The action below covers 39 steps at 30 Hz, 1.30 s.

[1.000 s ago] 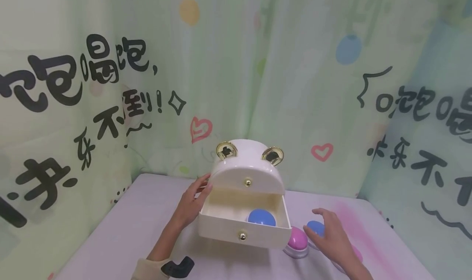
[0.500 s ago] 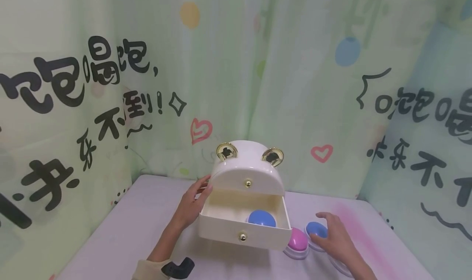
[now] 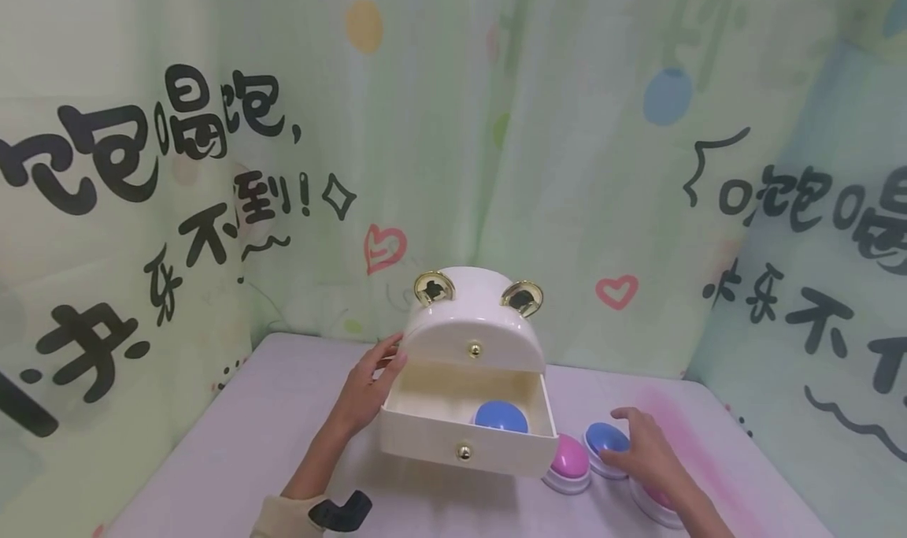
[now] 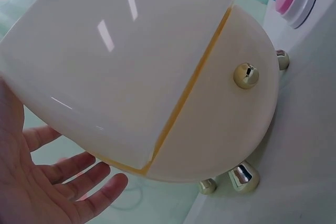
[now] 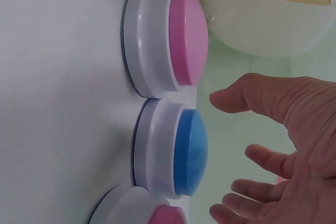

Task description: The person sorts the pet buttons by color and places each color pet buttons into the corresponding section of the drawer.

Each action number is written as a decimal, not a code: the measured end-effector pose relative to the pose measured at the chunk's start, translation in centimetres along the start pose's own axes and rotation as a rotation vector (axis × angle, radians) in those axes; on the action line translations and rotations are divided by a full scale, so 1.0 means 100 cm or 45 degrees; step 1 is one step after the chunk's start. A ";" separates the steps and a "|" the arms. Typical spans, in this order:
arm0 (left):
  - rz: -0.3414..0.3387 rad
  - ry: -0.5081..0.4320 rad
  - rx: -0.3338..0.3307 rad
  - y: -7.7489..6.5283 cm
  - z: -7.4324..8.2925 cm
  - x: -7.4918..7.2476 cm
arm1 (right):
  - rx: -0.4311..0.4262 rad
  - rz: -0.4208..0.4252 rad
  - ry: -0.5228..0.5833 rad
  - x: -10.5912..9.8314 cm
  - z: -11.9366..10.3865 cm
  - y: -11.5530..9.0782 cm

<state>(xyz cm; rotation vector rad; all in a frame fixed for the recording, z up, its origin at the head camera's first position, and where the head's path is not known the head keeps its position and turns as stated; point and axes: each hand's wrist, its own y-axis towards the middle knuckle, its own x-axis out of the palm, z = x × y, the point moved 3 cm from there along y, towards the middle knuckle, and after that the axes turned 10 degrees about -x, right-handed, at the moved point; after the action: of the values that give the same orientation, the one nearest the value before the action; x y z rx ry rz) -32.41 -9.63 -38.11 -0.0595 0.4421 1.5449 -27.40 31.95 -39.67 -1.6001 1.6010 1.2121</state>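
Observation:
A white drawer box (image 3: 489, 341) with gold-rimmed frog-like eyes and gold knobs stands on the table, its lower drawer (image 3: 425, 439) pulled out. Inside that drawer sits a blue dome-topped push button (image 3: 501, 416). My left hand (image 3: 361, 396) rests against the box's left side, fingers extended. To the right of the box, my right hand (image 3: 652, 451) hovers with spread fingers beside a second blue push button (image 5: 191, 153) on a white base. In the right wrist view a gap shows between thumb and button. A pink push button (image 3: 570, 457) lies between box and blue button.
Another pink push button (image 5: 168, 214) is partly hidden below my right wrist in the head view. The pale table (image 3: 298, 380) carries a pink smear at right. Printed curtains (image 3: 567, 168) enclose the table behind and at both sides.
My right hand has shifted slightly to the right, showing more of the blue button beside it. The left hand, box and drawer keep their places.

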 end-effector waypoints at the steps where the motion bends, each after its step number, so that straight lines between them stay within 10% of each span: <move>1: 0.001 0.000 0.001 0.000 0.000 0.000 | -0.009 -0.004 -0.001 0.000 0.001 0.001; 29: -0.012 -0.013 -0.014 -0.003 -0.002 0.001 | 0.021 -0.046 -0.055 0.029 0.024 0.010; 39: -0.002 -0.015 -0.009 0.000 0.001 -0.002 | 0.001 0.139 0.008 0.014 0.024 0.007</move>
<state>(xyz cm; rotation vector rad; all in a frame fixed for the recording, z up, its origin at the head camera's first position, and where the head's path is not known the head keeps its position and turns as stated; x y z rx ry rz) -32.36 -9.76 -37.99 -0.0563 0.4268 1.5450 -28.77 33.32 -41.74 -1.5345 1.7118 1.2627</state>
